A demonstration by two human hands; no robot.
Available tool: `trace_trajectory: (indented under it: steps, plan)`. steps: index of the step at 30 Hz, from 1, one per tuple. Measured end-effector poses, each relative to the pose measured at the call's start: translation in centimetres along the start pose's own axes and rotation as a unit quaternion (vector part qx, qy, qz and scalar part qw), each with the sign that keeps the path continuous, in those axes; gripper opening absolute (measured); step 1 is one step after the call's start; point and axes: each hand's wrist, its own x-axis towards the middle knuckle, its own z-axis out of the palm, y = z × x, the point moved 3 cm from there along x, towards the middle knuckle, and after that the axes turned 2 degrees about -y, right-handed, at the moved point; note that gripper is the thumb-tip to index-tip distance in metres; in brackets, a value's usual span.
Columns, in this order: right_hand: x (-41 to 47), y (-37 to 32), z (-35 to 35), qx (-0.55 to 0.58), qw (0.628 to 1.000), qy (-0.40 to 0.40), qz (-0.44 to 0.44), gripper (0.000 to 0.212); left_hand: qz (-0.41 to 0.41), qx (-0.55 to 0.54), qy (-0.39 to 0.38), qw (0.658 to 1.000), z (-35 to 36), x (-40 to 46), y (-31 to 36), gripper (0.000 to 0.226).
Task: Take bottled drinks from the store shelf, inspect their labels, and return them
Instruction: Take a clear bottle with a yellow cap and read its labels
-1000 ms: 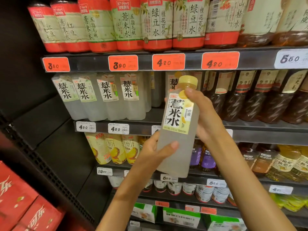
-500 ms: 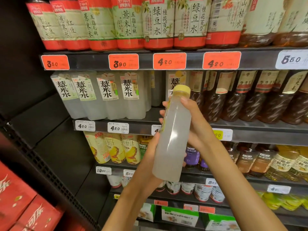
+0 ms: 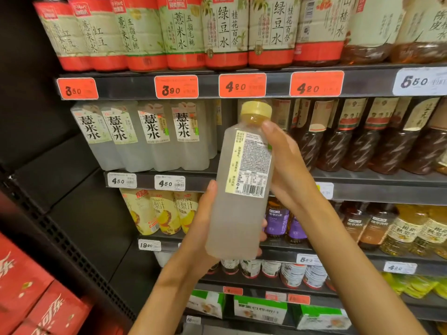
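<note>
Bottle (image 3: pixel 238 213): we have turned it in our hands; the front name has gone, the back panel with barcode (image 3: pixel 252 189) now faces us.

Bare forearms, no sleeves, rings.

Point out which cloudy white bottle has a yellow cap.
The held bottle, gripped by both hands before the shelf. The four like it on the shelf show no yellow cap.

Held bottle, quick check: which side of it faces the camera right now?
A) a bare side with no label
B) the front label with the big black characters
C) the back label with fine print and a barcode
C: the held bottle shows its back label, dense small print with a barcode at the lower edge.
</note>
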Motion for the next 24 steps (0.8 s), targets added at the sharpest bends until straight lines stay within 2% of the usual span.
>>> trace_trajectory:
  steps: [2,3,4,6,7,9,11,13,15,17,19,21,24]
  plan:
    - [-0.1,0.1,0.5,0.043,0.998,-0.032,0.017,0.085,-0.047,-0.056,-0.043,0.996,0.4,-0.1,-0.5,0.088]
    - [-0.2,0.1,0.7,0.062,0.997,-0.044,0.018,0.09,-0.061,-0.069,-0.052,0.994,0.4,0.0,-0.8,0.089]
    - [-0.3,0.1,0.8,0.073,0.996,-0.05,0.017,0.084,-0.066,-0.068,-0.058,0.994,0.1,0.0,-1.1,0.087]
    - [-0.3,0.4,0.4,0.073,0.997,-0.039,0.014,0.057,-0.052,-0.045,-0.058,0.996,-0.3,0.0,-1.2,0.081]
    - [-0.4,0.4,0.2,0.065,0.998,-0.025,0.008,0.049,-0.029,-0.023,-0.04,0.998,-0.5,0.0,-1.0,0.074]
    - [-0.5,0.0,0.0,0.03,0.999,0.0,-0.013,0.04,0.031,0.086,0.068,0.994,-1.4,0.0,-0.6,0.055]
    - [-0.5,-0.5,-0.2,-0.047,0.996,0.059,-0.038,0.035,0.104,0.194,0.177,0.959,-2.1,-0.2,0.0,0.046]
    - [-0.5,-0.7,-0.3,-0.102,0.984,0.131,-0.055,0.038,0.139,0.232,0.199,0.942,-1.7,-0.1,0.2,0.042]
    - [-0.4,-0.6,-0.1,-0.102,0.98,0.167,-0.045,0.048,0.141,0.258,0.177,0.939,-0.5,0.4,-0.4,0.056]
    - [-0.4,-0.3,0.3,-0.119,0.979,0.164,-0.026,0.053,0.158,0.3,0.204,0.918,0.4,0.8,-1.1,0.07]
    - [-0.3,-0.4,0.4,-0.148,0.98,0.133,-0.008,0.055,0.185,0.317,0.25,0.896,0.7,0.7,-1.1,0.071]
    - [-0.1,-0.7,0.1,-0.119,0.988,0.094,0.009,0.055,0.196,0.293,0.249,0.902,0.2,0.4,-0.8,0.069]
    - [0.4,-1.2,-0.3,-0.058,0.998,0.032,0.023,0.046,0.147,0.237,0.136,0.951,-0.3,0.2,-0.5,0.062]
